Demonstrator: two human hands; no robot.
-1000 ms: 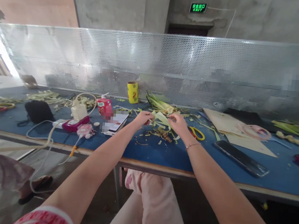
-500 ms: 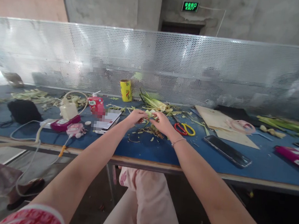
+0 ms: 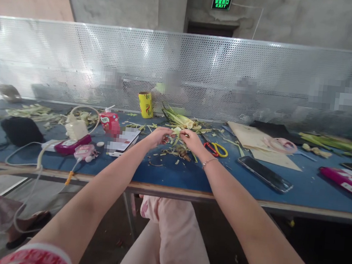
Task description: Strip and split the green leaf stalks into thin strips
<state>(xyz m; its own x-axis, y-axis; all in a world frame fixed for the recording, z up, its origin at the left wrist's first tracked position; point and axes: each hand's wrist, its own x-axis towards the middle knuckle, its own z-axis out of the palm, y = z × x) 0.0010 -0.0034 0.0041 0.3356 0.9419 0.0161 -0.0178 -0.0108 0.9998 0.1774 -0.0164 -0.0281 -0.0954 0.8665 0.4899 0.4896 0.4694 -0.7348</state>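
We've got the right hand (image 3: 191, 141) pinching a pale green leaf piece (image 3: 177, 130), up between both hands, just over a heap of plant scraps (image 3: 178, 152) on the blue tabletop (image 3: 168, 177)! Across from it we see the left hand (image 3: 162, 136), fingers curled in at the leaf's edge, and we can't tell whether they grip it. Beside the right wrist we spot red-and-yellow-handled scissors (image 3: 220, 151); beyond the hands, a leafy green stalk (image 3: 181, 120) lies near a yellow tube (image 3: 145, 105)
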